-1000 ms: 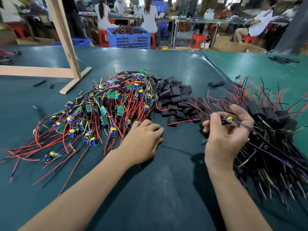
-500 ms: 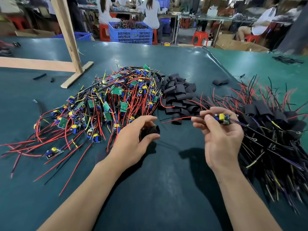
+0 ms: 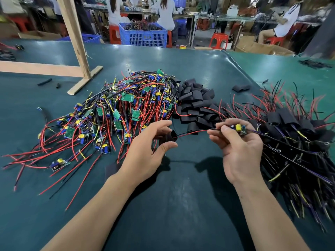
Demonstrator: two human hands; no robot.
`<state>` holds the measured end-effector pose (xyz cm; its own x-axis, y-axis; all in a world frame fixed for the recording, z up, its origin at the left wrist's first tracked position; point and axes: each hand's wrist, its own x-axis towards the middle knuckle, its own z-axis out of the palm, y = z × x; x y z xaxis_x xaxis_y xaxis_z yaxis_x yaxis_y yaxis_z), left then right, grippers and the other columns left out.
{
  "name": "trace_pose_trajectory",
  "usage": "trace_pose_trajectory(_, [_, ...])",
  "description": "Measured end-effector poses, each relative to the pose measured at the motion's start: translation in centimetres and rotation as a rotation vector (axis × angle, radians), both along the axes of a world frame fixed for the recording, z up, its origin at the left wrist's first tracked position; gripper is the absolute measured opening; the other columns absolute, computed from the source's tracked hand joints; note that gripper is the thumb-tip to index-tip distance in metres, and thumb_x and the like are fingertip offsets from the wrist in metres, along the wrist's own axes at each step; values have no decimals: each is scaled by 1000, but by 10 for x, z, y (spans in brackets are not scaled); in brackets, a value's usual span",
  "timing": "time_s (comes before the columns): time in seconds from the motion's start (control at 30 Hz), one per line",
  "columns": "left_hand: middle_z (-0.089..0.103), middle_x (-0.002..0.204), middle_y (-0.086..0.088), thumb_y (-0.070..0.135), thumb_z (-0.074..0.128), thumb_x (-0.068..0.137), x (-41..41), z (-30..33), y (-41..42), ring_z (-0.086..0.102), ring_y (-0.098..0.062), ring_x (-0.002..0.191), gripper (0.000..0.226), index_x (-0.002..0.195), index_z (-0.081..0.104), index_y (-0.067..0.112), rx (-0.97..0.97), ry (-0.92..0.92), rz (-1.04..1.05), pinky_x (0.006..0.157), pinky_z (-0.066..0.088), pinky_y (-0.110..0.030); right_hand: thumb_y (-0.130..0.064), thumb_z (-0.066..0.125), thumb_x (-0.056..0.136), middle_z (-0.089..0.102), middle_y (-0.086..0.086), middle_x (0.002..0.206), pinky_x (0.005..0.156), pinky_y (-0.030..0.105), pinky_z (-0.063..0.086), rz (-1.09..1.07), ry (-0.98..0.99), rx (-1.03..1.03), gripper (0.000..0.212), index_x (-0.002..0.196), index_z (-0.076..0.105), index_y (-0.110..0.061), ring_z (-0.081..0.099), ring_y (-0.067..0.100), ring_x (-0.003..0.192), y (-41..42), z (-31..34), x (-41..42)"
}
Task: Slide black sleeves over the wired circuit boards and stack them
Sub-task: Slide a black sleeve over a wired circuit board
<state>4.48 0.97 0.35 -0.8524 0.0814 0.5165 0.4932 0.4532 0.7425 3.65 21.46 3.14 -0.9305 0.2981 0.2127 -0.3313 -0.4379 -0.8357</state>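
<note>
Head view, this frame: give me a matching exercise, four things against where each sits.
Things:
1. loose black sleeves
2. bare wired boards
3. sleeved boards
4. single black sleeve

Places:
A. in the left hand
B. pile at table centre
C. stack on the right
D. heap on the left

Pairs: 1-B, 2-D, 3-C, 4-A

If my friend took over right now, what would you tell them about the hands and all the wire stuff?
Left hand: pinching one black sleeve, with the red wire just entering it.
Right hand: holding the bare board by its wires.
Bare boards piled on the left, spare sleeves in the middle, sleeved ones stacked on the right.
Done: the right stack.
Left: slide this sleeve up over the board, add it to the stack, then work through the left pile.
</note>
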Motion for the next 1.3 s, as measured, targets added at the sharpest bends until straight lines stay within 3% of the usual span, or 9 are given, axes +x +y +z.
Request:
trace_pose_trajectory(0.23, [64,114,13,31,70,86,0,-2,-1,59,-1,111,48,131,54,26,-69,82,-10,97,47,-24,12,54,92,70,3,74,62,26,57,-66,-33,126,19,92,58,-7,71,25,64,-2,-4,-1])
trace_pose_trajectory(0.43, [68,113,8,31,77,83,2,-2,4,65,-16,107,54,132,57,19,-155,141,25,92,52,-46,-9,56,91,70,3,80,70,28,57,229,-50,309,10,94,65,-7,69,19,77,-16,-9,7])
trace_pose_trajectory(0.53, [70,111,5,30,76,82,4,0,7,67,-19,104,52,129,59,14,-152,182,18,90,54,-46,-19,48,88,68,8,89,82,35,55,335,-80,351,27,103,68,-10,64,23,87,-23,-12,10])
trace_pose_trajectory(0.63, [69,111,3,28,76,83,7,1,10,67,-18,104,46,123,61,10,-143,204,-9,89,54,-44,-27,55,93,68,16,101,90,39,51,332,-64,451,24,110,69,-16,64,29,94,-22,-10,11])
trace_pose_trajectory(0.77, [69,111,5,25,75,84,8,1,12,67,-15,103,42,121,59,16,-111,207,-20,90,54,-40,-27,67,84,69,2,82,72,25,55,289,-22,467,22,106,67,-22,66,14,73,-18,-6,12])
trace_pose_trajectory(0.9, [66,111,8,25,75,85,7,1,12,65,-6,107,46,123,49,23,-55,219,-44,95,52,-27,-22,74,75,71,2,81,65,22,54,259,-1,474,17,91,73,-27,66,14,73,-18,-6,12])
trace_pose_trajectory(1.1, [66,110,6,29,75,86,5,-3,12,65,-15,102,40,120,56,19,-64,248,-25,88,54,-38,-29,85,58,71,4,73,56,21,52,326,-126,307,31,87,77,-21,64,16,59,-17,-5,10])
trace_pose_trajectory(1.2, [67,111,3,27,76,85,4,-5,12,66,-19,102,41,120,59,13,-74,250,-34,86,54,-43,-34,87,58,74,2,78,56,21,52,320,-112,377,32,87,77,-26,68,13,68,-18,-4,11])
trace_pose_trajectory(1.3, [67,108,0,22,75,86,3,-5,13,66,-16,100,36,116,60,10,-59,301,-59,84,55,-38,-25,84,63,75,3,84,60,22,53,343,-110,363,27,90,78,-26,70,14,76,-16,-4,11])
